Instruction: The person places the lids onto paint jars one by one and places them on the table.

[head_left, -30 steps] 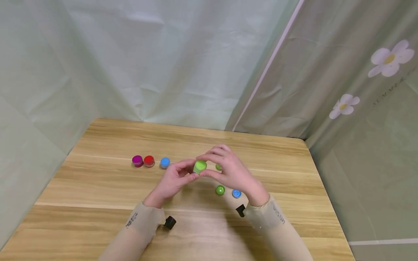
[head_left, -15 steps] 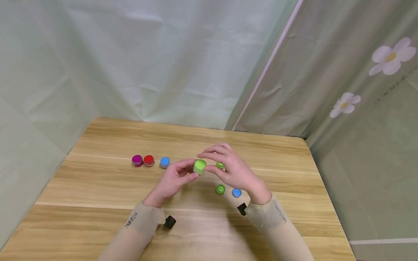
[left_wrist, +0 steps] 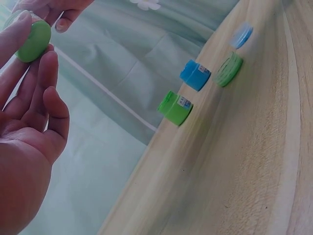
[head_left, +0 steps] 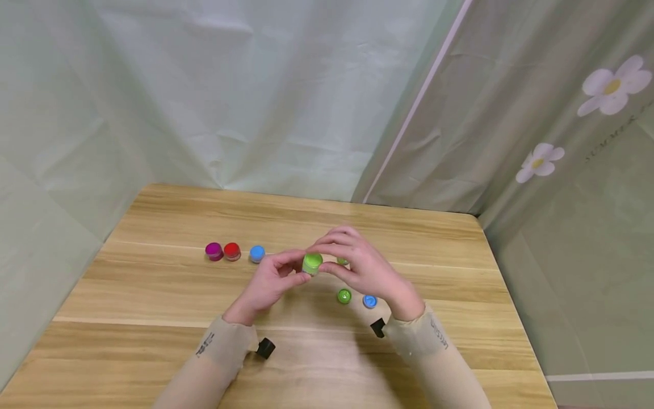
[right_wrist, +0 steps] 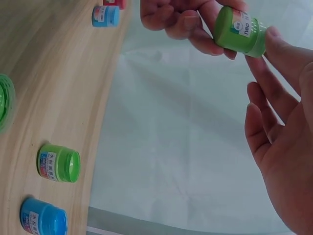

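Observation:
Just over the middle of the table, my left hand point(head_left: 273, 281) grips a small green paint jar point(right_wrist: 239, 29) by its body, thumb on the near side. My right hand point(head_left: 360, 267) has its thumb and fingers curled round the jar's green lid point(head_left: 313, 260). The right wrist view shows the thumb tip against the lid's edge and the label facing that camera. Below the hands stand another green paint jar point(left_wrist: 175, 107) and a blue paint jar point(left_wrist: 195, 75), both without lids. A green lid point(head_left: 344, 296) and a blue lid point(head_left: 370, 301) lie near them.
Left of my hands, a purple jar point(head_left: 214, 251), a red jar point(head_left: 232, 251) and a light blue jar point(head_left: 257, 253) stand in a row on the wooden table point(head_left: 153, 295). A pale curtain point(head_left: 255, 102) hangs behind the table's far edge.
My right thumb and fingers spread slightly away from the lid half a second ago, and now close round it again. The left hand keeps its grip on the jar, nearly still.

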Motion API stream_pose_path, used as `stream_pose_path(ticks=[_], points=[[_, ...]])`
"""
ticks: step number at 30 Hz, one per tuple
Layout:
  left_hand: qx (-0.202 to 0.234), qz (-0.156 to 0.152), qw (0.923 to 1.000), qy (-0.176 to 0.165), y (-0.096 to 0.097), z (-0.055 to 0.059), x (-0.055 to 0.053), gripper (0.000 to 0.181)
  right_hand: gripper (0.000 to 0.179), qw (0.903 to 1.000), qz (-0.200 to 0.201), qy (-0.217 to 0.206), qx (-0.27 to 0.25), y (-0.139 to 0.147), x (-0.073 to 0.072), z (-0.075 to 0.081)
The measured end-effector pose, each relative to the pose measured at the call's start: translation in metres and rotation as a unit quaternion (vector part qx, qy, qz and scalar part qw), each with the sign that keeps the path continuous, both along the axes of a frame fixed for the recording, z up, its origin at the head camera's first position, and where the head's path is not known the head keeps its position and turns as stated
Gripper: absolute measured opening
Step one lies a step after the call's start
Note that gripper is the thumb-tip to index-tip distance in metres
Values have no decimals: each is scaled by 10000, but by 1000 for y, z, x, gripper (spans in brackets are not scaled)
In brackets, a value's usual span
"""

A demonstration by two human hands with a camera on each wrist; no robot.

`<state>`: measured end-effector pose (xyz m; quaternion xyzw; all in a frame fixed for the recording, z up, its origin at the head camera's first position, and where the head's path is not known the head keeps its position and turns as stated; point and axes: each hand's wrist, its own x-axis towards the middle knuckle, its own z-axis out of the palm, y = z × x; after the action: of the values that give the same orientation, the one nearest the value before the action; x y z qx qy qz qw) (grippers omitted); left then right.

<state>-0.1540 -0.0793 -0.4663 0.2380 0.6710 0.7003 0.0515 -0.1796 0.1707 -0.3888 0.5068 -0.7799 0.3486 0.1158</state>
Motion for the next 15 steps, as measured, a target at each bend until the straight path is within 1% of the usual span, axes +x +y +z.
stream_pose_path(ticks=[6,8,15], points=[[53,107,9999,-45,0,1,0,35,39,9994,-298,-131,-111,-2,2,-3],[52,76,9999,-57,0,2,0,35,38,9994,-296,-115,-103,-3,1,-3],[57,-144,9996,-225,0,4,2,39,35,9993,282,-127,211,-4,-1,3]])
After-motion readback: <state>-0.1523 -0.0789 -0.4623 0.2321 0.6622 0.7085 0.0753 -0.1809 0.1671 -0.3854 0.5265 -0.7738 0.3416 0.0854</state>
